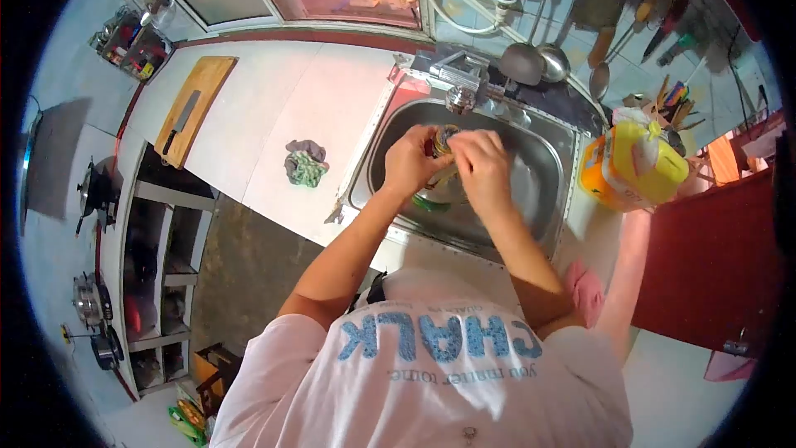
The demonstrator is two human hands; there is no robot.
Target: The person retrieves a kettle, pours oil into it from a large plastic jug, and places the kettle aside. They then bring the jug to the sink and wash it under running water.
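Note:
Over the steel sink [543,187], my left hand [410,162] is wrapped around a small, shiny, see-through container [446,138], which looks like a glass jar. Most of it is covered by my fingers. My right hand [482,162] is closed, its bent fingers at the container's right side. Whatever those fingers pinch, if anything, is hidden. Just above both hands sits the tap [460,98]. Below them in the basin lies something green and curved [429,204], partly hidden by my left hand and wrist.
Left of the sink, a crumpled cloth [307,163] lies on the white counter [274,108]. Farther left is a cutting board [211,83] with a knife [182,120]. A yellow jug [634,168] stands right of the sink. Ladles [522,64] hang behind it.

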